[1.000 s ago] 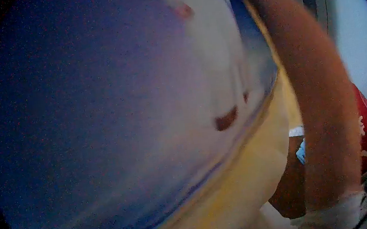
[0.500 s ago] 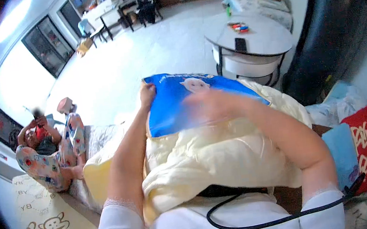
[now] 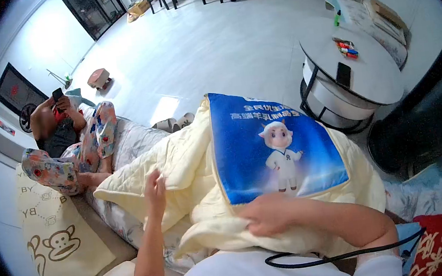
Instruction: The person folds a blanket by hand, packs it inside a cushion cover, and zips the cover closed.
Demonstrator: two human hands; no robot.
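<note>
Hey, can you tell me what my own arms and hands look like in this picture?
Your left hand and right hand are bare, with no glove or watch showing; the right one is slightly blurred. Your forearms are uncovered below the white sleeves of a white top. A black cord loops across its front toward your right arm.

Floral-cvrd sofa (image 3: 133,142): cream quilt (image 3: 197,195) spread partly on it, + 2nd person (image 3: 63,142), legs bent, L end.

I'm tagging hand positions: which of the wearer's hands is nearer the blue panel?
The right hand, at the lower edge of the blue panel; the left hand is farther off to the panel's left.
</note>
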